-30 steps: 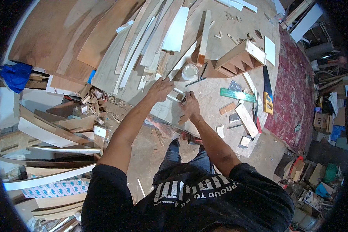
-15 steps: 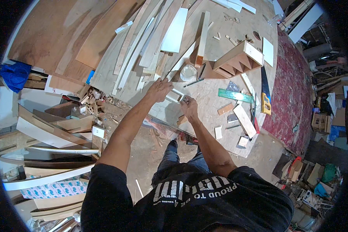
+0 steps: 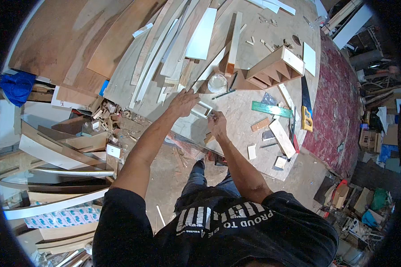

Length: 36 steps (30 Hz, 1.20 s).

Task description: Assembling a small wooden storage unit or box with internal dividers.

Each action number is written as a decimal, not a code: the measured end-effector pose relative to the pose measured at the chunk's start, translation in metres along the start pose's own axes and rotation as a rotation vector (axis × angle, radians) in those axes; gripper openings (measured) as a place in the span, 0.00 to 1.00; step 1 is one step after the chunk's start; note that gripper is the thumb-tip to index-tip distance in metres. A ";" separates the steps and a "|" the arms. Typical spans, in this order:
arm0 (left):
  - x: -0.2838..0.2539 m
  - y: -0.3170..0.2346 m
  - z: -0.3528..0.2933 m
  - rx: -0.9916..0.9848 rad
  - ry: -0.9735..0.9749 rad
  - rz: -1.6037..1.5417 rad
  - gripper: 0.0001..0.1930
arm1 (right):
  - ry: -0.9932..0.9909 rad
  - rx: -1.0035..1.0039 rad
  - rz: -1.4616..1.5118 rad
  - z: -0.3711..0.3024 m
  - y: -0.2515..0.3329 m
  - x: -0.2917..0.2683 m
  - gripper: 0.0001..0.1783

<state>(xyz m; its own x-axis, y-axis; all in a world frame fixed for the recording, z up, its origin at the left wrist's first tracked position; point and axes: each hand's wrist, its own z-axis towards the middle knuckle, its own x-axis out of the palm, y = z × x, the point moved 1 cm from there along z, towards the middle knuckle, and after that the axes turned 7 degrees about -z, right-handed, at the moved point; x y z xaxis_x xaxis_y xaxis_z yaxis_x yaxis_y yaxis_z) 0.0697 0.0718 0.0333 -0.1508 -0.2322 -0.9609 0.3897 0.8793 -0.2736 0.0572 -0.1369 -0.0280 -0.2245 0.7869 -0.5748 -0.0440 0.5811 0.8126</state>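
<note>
On the bench (image 3: 243, 104): small white frame (image 3: 205, 105)
Left hand (image 3: 183, 104): by one end; can't tell grip
Right hand (image 3: 218, 124): bunched near other end, hold unclear
Frame feel: probably light, stiff; hold long sides

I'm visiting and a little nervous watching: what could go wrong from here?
The small white frame is between the left hand and right hand; uneven pressure might skew it. It is also near the front edge of the table, so it could slip off. The clear round container stands just beyond; a stray hand might knock it.
</note>
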 end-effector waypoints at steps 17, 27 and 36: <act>-0.014 -0.015 0.025 0.010 0.086 0.017 0.22 | 0.015 0.006 0.076 0.013 -0.036 -0.006 0.25; -0.010 -0.008 0.008 -0.055 0.172 0.007 0.26 | 0.258 -0.241 -0.354 0.019 0.029 -0.020 0.34; 0.007 0.010 -0.004 -0.021 0.030 -0.002 0.22 | 0.341 -0.284 -0.477 0.026 0.049 -0.020 0.32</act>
<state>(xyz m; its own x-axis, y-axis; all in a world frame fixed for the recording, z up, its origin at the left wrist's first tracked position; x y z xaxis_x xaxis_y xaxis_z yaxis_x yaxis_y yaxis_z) 0.0689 0.0807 0.0238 -0.1788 -0.2219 -0.9585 0.3707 0.8872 -0.2746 0.0843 -0.1185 0.0210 -0.4115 0.3190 -0.8537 -0.4599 0.7360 0.4968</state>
